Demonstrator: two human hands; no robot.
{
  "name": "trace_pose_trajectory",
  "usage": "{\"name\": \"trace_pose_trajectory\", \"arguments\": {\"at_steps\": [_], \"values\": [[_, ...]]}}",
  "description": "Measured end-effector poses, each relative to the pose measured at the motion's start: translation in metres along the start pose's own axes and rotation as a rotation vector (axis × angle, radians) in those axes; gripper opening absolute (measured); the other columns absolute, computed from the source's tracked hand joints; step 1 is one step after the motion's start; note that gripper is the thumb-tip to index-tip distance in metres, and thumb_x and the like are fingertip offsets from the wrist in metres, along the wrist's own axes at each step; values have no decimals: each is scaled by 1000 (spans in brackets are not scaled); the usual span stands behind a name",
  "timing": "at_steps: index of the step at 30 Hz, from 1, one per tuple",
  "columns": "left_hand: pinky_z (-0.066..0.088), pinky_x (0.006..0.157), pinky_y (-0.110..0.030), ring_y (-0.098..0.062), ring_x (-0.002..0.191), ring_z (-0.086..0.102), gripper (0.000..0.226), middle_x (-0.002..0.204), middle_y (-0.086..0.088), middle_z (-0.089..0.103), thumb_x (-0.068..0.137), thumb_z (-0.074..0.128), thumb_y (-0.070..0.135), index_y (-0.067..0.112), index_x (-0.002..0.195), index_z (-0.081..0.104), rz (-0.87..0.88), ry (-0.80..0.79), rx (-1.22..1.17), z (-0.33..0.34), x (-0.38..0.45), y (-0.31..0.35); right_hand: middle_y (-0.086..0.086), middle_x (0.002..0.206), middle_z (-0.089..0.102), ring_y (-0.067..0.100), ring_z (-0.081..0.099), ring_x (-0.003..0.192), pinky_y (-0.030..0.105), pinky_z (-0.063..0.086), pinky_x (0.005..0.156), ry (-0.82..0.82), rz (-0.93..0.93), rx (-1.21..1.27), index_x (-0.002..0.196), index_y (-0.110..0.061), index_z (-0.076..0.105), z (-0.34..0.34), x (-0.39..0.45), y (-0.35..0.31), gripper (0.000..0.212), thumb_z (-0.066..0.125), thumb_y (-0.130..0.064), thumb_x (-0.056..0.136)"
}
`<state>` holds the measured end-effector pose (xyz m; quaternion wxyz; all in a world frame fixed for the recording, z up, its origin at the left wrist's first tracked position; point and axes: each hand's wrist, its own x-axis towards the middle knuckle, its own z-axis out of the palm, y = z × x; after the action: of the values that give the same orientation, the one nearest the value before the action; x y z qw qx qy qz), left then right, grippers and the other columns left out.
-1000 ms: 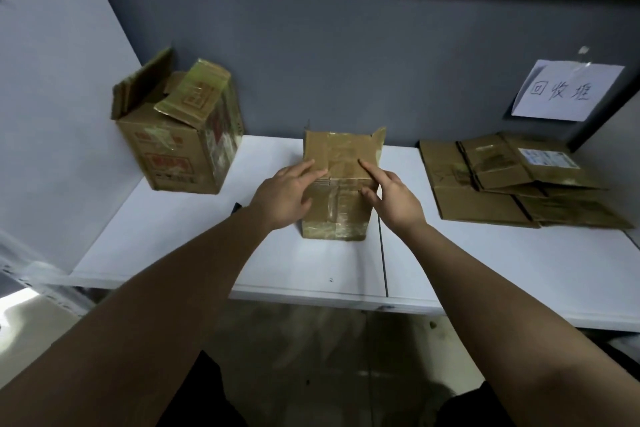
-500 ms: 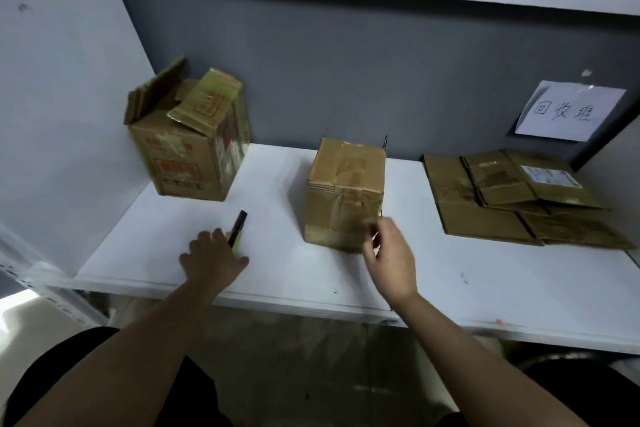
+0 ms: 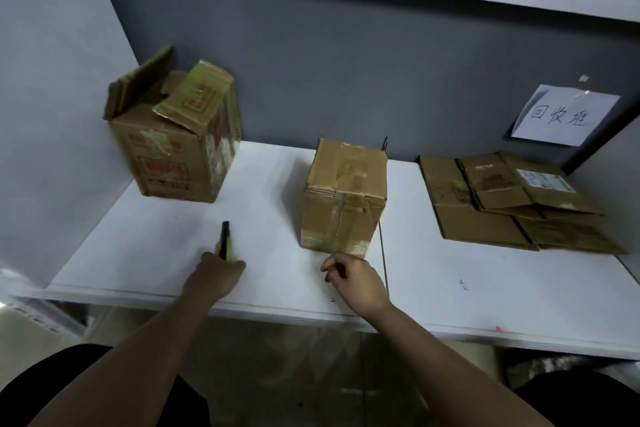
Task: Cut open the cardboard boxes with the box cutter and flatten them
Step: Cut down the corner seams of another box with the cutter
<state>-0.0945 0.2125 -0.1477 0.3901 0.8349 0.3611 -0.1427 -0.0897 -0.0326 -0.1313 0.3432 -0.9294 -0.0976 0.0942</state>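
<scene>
A left hand (image 3: 216, 274) closes on the box cutter (image 3: 225, 241) left of the taped box (image 3: 343, 194), right hand (image 3: 353, 276) loosely curled, empty; a firm grip should precede cutting.

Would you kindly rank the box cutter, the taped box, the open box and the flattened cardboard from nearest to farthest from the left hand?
1. Box cutter, at the left hand.
2. Taped box, centre.
3. Open box, back left.
4. Flattened cardboard, far right.

The person's two forearms are bare, with no sleeves, watch or gloves visible down to the left hand (image 3: 216, 274) and right hand (image 3: 353, 279); dark clothing shows at the bottom corners.
</scene>
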Motion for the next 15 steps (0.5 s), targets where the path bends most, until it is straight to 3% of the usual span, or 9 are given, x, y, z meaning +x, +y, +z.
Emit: {"name": "trace_pose_trajectory", "arguments": {"at_steps": [1,3,6,9,11,15], "values": [[39,71,-30,-24,74,52,57,91,-11,51,90,54,33,-2,132,36,-25,-52,-211,1,-8,7,-15,80,66,9,65,77,33,54,74,-25,17,75,92,-29,65,0,-1,-3,19,49,-19,93],[36,61,-26,-18,60,42,47,77,-7,43,93,52,24,-3,128,37,33,-80,-393,5,-27,20,-9,80,67,10,64,69,34,52,69,-69,59,286,93,-22,65,-2,-3,-14,19,47,-18,96],[36,63,-30,-21,69,49,31,87,-5,48,92,54,22,8,112,35,312,-28,-244,13,-74,35,0,93,68,15,63,75,28,43,66,-160,135,611,109,-14,62,-8,-9,-39,30,41,-33,100],[43,63,-31,-19,76,57,32,94,2,49,91,55,26,23,110,29,509,-14,-88,18,-117,42,3,105,68,18,65,90,30,47,79,-173,106,762,117,-14,59,-15,-18,-59,36,43,-40,99],[46,64,-34,-21,79,58,34,101,1,47,90,56,28,22,111,29,619,40,27,23,-131,43,5,97,67,14,64,84,27,48,76,-120,82,800,110,-7,58,-21,-26,-65,28,50,-30,97],[51,72,-40,-23,87,59,41,111,1,42,88,58,29,19,117,32,709,50,27,31,-151,46,-1,79,64,5,62,68,17,50,62,-90,64,845,106,-5,59,-39,-41,-63,16,53,-16,96]]}}
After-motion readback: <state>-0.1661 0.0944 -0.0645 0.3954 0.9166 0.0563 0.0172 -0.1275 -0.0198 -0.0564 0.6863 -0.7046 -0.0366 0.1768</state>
